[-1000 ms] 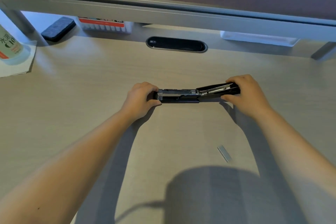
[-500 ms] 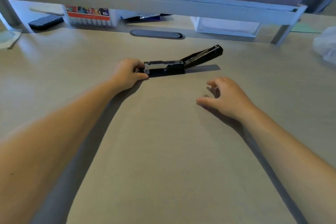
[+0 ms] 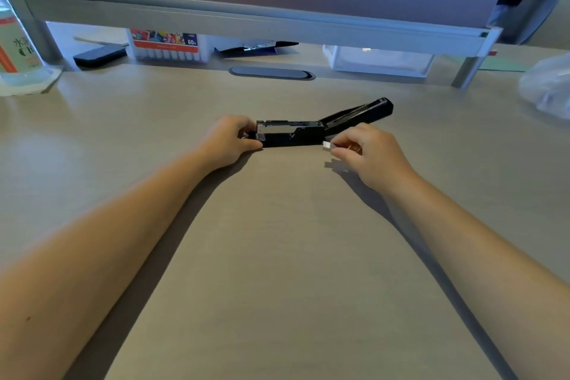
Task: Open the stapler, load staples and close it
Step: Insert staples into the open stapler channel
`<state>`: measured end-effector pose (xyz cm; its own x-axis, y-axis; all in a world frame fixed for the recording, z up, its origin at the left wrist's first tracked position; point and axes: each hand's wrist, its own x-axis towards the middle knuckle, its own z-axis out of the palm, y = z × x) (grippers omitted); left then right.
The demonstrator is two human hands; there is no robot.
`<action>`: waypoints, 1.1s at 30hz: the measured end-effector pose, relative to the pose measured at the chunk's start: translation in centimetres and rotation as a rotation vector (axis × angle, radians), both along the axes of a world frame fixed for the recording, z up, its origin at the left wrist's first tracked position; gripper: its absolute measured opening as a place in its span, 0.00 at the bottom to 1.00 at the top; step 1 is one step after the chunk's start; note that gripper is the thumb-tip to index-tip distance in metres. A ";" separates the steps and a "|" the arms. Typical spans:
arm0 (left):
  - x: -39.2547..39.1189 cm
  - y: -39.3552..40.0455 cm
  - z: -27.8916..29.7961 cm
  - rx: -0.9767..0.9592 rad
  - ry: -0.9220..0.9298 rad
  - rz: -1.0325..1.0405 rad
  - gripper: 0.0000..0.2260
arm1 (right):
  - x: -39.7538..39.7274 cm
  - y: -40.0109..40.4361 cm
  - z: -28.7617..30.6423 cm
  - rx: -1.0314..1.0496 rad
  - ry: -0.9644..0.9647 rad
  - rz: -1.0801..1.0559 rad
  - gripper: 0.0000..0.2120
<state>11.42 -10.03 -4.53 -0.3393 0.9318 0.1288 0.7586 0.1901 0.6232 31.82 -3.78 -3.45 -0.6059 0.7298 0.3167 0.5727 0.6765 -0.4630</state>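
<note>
A black stapler (image 3: 296, 134) lies open on the desk, its lid (image 3: 361, 112) swung back and up to the right, its metal staple channel bare on top. My left hand (image 3: 229, 140) grips the stapler's left end and holds it down. My right hand (image 3: 367, 153) hovers just right of the stapler's base, thumb and forefinger pinched on a small silvery strip of staples (image 3: 326, 145). The strip sits close to the base's right end, apart from the channel.
A grey shelf (image 3: 246, 20) spans the back of the desk. Under it stand a marker box (image 3: 166, 46), a black eraser (image 3: 100, 55) and a clear tray (image 3: 381, 60). A bottle (image 3: 15, 46) is at far left, a plastic bag (image 3: 549, 86) at far right.
My right hand let go of the lid, dropped toward the desk, and now comes back up beside the stapler with a staple strip pinched in it. The left hand stayed on the stapler.
</note>
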 end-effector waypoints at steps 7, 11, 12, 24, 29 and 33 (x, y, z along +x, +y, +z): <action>-0.8 0.1 0.2 -0.009 0.011 -0.053 0.13 | -4.7 1.6 1.3 0.079 0.057 0.119 0.10; -1.3 0.3 0.3 -0.018 0.014 -0.087 0.13 | -7.2 1.8 1.2 0.060 0.015 0.161 0.11; -1.4 0.3 0.3 -0.020 0.015 -0.094 0.13 | -7.6 1.8 1.2 0.057 0.008 0.173 0.11; -2.3 0.8 -0.1 0.000 0.032 -0.130 0.13 | -8.5 2.8 0.9 0.012 -0.068 0.228 0.12; -2.3 0.8 -0.1 -0.001 0.035 -0.121 0.13 | -8.4 2.9 0.9 0.005 -0.066 0.225 0.12; -2.2 0.7 0.0 -0.001 0.032 -0.122 0.13 | -8.5 3.1 0.8 -0.016 -0.061 0.229 0.12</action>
<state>9.26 -9.34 -4.56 -0.2192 0.9660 0.1373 0.7957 0.0956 0.5980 23.33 -0.73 -2.64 -0.7740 0.5753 0.2644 0.4318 0.7851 -0.4441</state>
